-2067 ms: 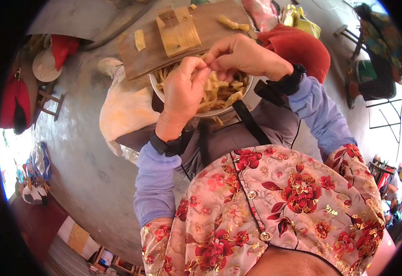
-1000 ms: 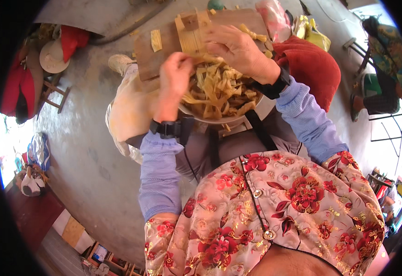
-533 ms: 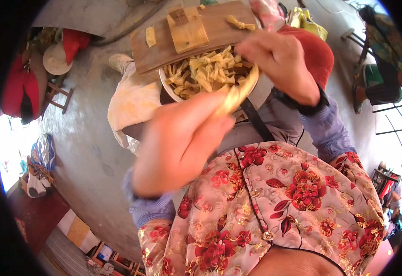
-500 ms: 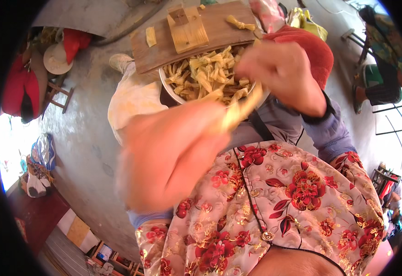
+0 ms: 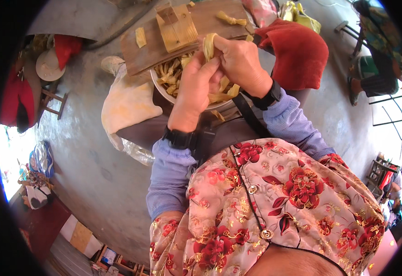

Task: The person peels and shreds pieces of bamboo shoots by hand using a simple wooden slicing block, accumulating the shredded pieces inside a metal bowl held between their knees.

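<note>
- Currently I see both hands, left hand (image 5: 196,87) and right hand (image 5: 240,62), pinched together on a pale yellow strip (image 5: 208,46).
- Bowl (image 5: 164,92) of similar strips beneath, at wooden board (image 5: 136,55) edge; grey concrete floor (image 5: 86,161).

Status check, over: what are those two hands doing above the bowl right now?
Left hand and right hand both pinch one pale yellow strip. White bowl of strips below. Wooden board behind; nothing blocking.

Grey concrete floor (image 5: 86,161) under you, daylight at your left.
A wooden stool (image 5: 51,102) stands at left, a red cushion (image 5: 297,53) upper right, metal stools (image 5: 384,103) beyond.
</note>
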`<move>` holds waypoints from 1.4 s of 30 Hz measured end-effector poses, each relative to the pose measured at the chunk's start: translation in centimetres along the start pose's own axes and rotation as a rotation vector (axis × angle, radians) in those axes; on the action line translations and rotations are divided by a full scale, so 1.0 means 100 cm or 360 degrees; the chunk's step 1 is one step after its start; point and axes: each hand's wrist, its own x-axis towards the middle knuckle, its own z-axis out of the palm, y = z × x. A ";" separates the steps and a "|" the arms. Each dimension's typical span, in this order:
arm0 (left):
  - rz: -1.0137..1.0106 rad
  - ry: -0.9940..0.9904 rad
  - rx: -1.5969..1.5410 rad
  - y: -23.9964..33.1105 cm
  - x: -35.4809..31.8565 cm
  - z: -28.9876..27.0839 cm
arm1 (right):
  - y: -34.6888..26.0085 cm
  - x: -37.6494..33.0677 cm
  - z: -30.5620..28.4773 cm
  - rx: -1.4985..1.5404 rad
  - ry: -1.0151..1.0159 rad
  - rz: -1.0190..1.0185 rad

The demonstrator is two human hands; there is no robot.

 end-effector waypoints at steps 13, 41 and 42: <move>0.1316 0.0332 0.2376 0.000 -0.010 -0.019 | 0.012 -0.024 0.020 0.2017 -0.0775 0.1578; 0.0986 0.0424 0.2463 0.005 -0.038 -0.017 | 0.035 0.015 -0.032 0.0802 -0.0379 0.0441; 0.0992 0.0425 0.2460 0.008 -0.036 -0.017 | 0.028 0.019 -0.034 0.0797 -0.0378 0.0437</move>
